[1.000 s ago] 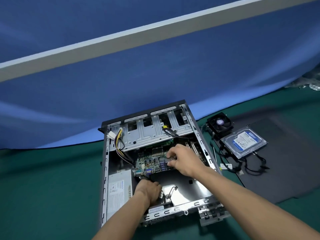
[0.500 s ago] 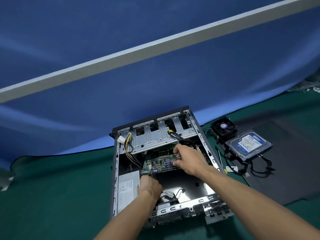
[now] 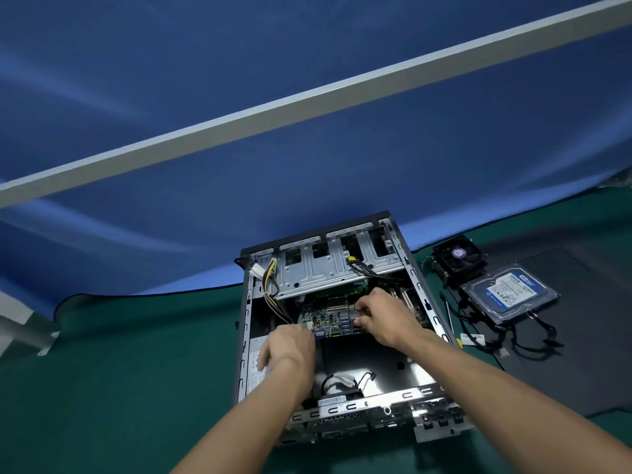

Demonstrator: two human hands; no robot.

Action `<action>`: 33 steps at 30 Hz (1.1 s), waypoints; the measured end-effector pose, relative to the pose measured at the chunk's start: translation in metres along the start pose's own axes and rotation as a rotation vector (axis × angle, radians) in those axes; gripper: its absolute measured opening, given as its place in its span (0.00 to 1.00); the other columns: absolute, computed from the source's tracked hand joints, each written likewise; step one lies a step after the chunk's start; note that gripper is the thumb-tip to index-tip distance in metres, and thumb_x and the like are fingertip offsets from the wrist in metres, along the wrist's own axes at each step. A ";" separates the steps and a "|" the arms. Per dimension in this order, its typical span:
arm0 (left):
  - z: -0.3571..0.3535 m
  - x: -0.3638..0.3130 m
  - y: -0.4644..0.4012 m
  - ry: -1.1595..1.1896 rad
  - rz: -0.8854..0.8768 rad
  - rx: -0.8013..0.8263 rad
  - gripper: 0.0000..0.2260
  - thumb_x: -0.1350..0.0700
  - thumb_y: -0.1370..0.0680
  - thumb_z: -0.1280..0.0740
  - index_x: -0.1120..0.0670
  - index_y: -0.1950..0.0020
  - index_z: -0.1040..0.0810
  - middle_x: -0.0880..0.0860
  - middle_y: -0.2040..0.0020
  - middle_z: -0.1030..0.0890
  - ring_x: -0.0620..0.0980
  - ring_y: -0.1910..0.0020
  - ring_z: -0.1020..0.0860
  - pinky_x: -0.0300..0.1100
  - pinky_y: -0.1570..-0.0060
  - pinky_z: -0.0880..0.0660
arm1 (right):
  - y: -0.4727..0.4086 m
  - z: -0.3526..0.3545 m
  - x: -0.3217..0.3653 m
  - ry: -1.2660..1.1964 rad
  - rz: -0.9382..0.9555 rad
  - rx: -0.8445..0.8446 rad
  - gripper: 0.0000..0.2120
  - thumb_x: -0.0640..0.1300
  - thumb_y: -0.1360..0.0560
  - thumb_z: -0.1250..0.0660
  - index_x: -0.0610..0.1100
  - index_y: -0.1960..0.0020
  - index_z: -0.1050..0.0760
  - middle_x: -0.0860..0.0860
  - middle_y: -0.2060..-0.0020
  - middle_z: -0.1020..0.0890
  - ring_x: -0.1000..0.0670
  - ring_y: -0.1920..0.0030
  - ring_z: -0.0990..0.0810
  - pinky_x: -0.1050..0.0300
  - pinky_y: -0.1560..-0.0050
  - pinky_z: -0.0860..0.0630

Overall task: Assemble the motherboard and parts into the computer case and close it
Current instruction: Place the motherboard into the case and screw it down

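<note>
Motherboard [image 3: 333, 319] sits deep in the open case [image 3: 246, 336], its far part tucked under the drive cage [image 3: 328, 268] toward the case's far end. Right hand [image 3: 386, 319] pinches its near right edge with curled fingers; left hand [image 3: 290, 347] rests at its near left corner, though whether it grips I cannot tell. Best to slide the board level, both sides even, clear of the yellow wires [image 3: 270, 285]. Its port edge faces the person; its long axis seems to run across the case.
</note>
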State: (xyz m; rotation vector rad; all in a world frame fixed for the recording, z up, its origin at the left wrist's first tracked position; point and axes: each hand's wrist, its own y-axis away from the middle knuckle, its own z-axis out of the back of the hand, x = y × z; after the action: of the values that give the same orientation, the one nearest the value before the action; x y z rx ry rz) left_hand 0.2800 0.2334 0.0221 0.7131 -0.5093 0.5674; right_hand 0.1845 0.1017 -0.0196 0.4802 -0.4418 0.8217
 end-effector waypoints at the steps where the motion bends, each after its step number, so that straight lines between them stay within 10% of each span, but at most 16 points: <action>1: -0.001 0.006 -0.005 0.095 0.001 -0.005 0.12 0.69 0.26 0.38 0.61 0.46 0.21 0.55 0.50 0.18 0.55 0.53 0.18 0.45 0.58 0.19 | 0.000 -0.001 0.000 -0.020 -0.004 -0.001 0.18 0.49 0.23 0.34 0.45 0.35 0.26 0.49 0.41 0.27 0.45 0.43 0.23 0.51 0.42 0.28; 10: -0.028 0.044 -0.024 0.783 0.008 -0.169 0.09 0.57 0.20 0.40 0.58 0.50 0.22 0.57 0.45 0.27 0.57 0.45 0.29 0.48 0.45 0.31 | -0.004 -0.001 0.000 -0.159 -0.030 0.073 0.18 0.45 0.22 0.35 0.42 0.33 0.29 0.50 0.42 0.33 0.52 0.65 0.24 0.60 0.61 0.24; 14: -0.039 0.043 -0.021 0.943 -0.011 -0.203 0.12 0.56 0.20 0.40 0.52 0.64 0.32 0.53 0.60 0.25 0.52 0.61 0.28 0.43 0.63 0.35 | -0.006 0.004 0.005 -0.107 -0.019 0.139 0.18 0.47 0.24 0.31 0.44 0.37 0.29 0.47 0.40 0.34 0.49 0.59 0.21 0.56 0.55 0.22; 19: -0.042 0.048 -0.021 1.116 0.000 -0.124 0.11 0.55 0.20 0.38 0.56 0.62 0.27 0.53 0.62 0.23 0.53 0.61 0.25 0.43 0.63 0.31 | -0.002 -0.005 0.017 0.292 0.058 0.114 0.26 0.52 0.29 0.27 0.40 0.38 0.33 0.45 0.42 0.33 0.42 0.49 0.22 0.53 0.58 0.29; 33: -0.041 0.051 -0.026 1.123 0.058 -0.247 0.11 0.57 0.21 0.39 0.55 0.64 0.28 0.51 0.66 0.25 0.50 0.65 0.28 0.41 0.66 0.35 | 0.009 -0.026 0.002 0.572 0.183 -0.115 0.27 0.59 0.19 0.48 0.40 0.30 0.39 0.44 0.34 0.34 0.46 0.63 0.19 0.57 0.69 0.35</action>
State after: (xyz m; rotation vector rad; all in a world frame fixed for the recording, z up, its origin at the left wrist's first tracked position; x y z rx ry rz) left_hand 0.3437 0.2619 0.0145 0.0703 0.4469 0.8379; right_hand 0.1839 0.1226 -0.0373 0.0847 -0.0009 1.0587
